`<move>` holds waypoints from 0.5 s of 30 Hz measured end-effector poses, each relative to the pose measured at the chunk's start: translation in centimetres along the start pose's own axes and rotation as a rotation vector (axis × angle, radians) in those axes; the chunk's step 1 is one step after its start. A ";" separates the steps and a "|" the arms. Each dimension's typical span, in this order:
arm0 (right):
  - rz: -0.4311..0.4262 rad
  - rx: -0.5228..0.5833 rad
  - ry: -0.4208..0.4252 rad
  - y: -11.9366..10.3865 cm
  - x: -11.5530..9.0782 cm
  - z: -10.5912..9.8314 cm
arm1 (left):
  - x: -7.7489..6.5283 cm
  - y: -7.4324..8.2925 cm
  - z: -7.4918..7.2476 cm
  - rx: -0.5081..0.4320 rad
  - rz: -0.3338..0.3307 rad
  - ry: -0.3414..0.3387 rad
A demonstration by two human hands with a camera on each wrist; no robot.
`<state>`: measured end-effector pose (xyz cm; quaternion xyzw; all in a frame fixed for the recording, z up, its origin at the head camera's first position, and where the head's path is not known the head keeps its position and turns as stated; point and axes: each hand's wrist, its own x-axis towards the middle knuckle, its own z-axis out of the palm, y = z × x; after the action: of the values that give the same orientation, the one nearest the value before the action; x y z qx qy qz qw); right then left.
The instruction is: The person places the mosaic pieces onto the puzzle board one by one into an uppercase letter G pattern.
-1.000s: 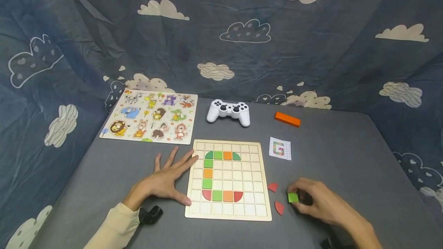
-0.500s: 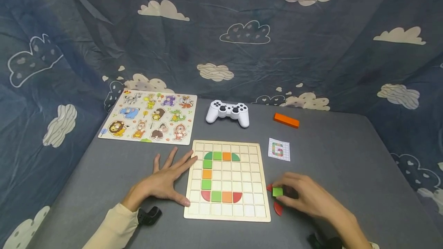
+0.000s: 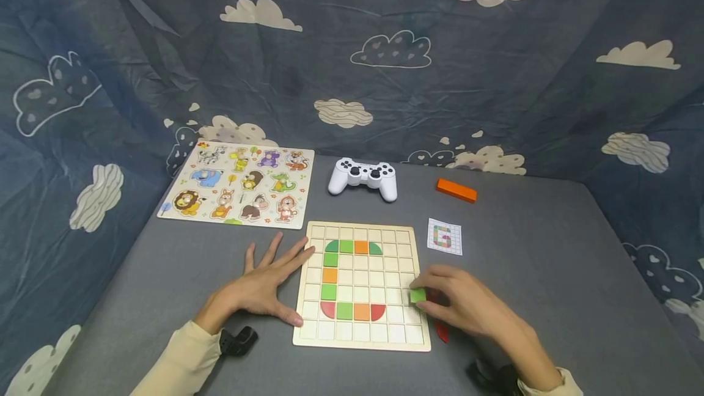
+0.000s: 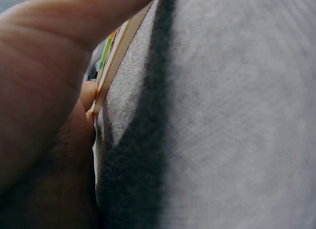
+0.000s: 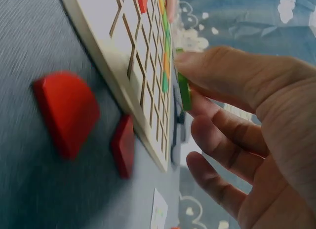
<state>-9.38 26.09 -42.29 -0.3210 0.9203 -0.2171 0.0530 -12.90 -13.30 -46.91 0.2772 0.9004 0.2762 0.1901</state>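
A square wooden grid board (image 3: 356,330) lies on the grey table, with green, orange and red tiles forming a C-like shape in its cells. My left hand (image 3: 269,286) rests at the board's left edge, fingers spread and straight, fingertips and thumb touching the rim. Between thumb and fingertips, my right hand (image 3: 467,301) pinches a green square tile (image 3: 418,296) above the board's right edge. In the right wrist view the green tile (image 5: 183,88) is held off the board. Two red quarter-round tiles (image 5: 69,113) lie beside the board, partly hidden under my right hand in the head view.
A small pattern card (image 3: 445,236) lies right of the board. Behind stand an orange block (image 3: 456,190) and a white game controller (image 3: 363,179). An animal puzzle board (image 3: 236,185) occupies the back left. A cloud-printed cloth (image 3: 385,96) hangs behind the table.
My right hand has carried the green tile leftward from the table, past the red tiles, to over the board's right edge. The left hand has stayed in place.
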 end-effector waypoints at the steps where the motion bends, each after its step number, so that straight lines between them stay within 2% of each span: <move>1: -0.005 -0.011 0.001 -0.1 0.3 0.1 | 0.0 0.0 0.0 0.000 0.001 0.000; 15: -0.102 -0.026 -0.015 -1.8 3.2 1.9 | -0.1 0.0 0.0 -0.015 0.012 0.000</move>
<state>-10.40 22.20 -43.03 -0.3697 0.9051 -0.2051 0.0448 -12.83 -13.32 -46.92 0.2811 0.8967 0.2841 0.1905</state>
